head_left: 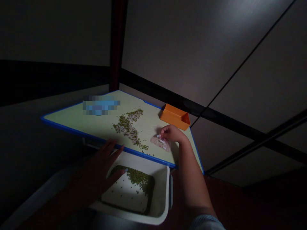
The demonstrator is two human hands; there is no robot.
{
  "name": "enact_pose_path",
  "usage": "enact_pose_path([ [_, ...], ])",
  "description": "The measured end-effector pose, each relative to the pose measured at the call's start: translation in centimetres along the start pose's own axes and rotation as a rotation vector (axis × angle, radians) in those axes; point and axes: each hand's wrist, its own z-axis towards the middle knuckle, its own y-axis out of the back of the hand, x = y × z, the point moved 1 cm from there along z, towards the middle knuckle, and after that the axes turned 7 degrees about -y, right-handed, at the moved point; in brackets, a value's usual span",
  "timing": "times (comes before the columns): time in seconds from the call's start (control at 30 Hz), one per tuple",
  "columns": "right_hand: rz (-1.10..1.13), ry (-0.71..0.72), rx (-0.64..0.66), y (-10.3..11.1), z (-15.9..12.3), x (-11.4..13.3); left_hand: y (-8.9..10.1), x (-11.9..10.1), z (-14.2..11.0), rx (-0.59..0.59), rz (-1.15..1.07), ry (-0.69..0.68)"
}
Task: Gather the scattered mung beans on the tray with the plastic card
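- Though the near edge of the table (72, 118) covers part of its far side, the white tub (161, 204) shows most of its inside, and I take my places from it.
- Beyond the tub and to its right, my right hand (170, 132) has its fingers pinched together on the upper part of a pale, half-round piece (155, 140); my fingers hide where they grip it, and its markings are too faint to make out.
- Over the tub's left side, my left hand (102, 164) has its fingers spread and holds nothing that I can see; the thumb reaches across the inside, and I cannot tell whether my other fingers touch the table's edge.
- Straight beyond the tub, green bits (126, 123) lie scattered in a crooked band on the table, too small to name for certain.
- Inside the tub, a green heap (140, 179) fills the far right corner; the dark specks nearby could be holes or loose bits.
- Farther beyond the tub, to the right, stands an orange tray (176, 112), its floor mostly hidden by its near wall.
- Far beyond the tub, to the left, a blue thing (102, 107) is blurred into squares.
- Right of the tub, my sleeve (207, 222) is cut off below.
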Motion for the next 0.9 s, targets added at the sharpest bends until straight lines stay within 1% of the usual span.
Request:
enact_pose_path([
  [0.13, -0.066, -0.04, -0.213, 0.4, 0.3, -0.5, -0.2, 0.1, 0.0, -0.006, -0.001, -0.01],
  [0.17, -0.076, -0.044, -0.244, 0.5, 0.2, -0.5, -0.2, 0.1, 0.0, -0.008, -0.001, -0.01],
  [0.2, -0.064, -0.037, -0.247, 0.5, 0.2, -0.4, -0.1, 0.1, 0.1, -0.006, -0.002, -0.009],
  [0.23, -0.035, -0.019, -0.217, 0.5, 0.1, -0.3, -0.1, 0.0, 0.1, -0.003, -0.002, -0.006],
  [0.33, 0.062, 0.064, -0.026, -0.1, 0.0, 0.2, 0.2, -0.1, 0.1, 0.003, 0.001, 0.004],
  [0.4, 0.065, 0.096, 0.043, -0.6, 0.1, 0.5, 0.3, -0.3, 0.1, 0.001, 0.005, 0.007],
  [0.57, 0.022, 0.126, 0.003, -1.4, 0.7, 0.4, 0.2, -0.3, 0.1, -0.006, 0.016, 0.007],
  [0.67, 0.037, 0.133, 0.045, -1.5, 0.7, 0.4, 0.0, -0.2, 0.1, -0.006, 0.02, 0.007],
  [0.9, 0.067, 0.075, 0.15, -1.4, 0.3, 0.7, -0.1, 0.1, 0.0, -0.003, 0.024, 0.009],
])
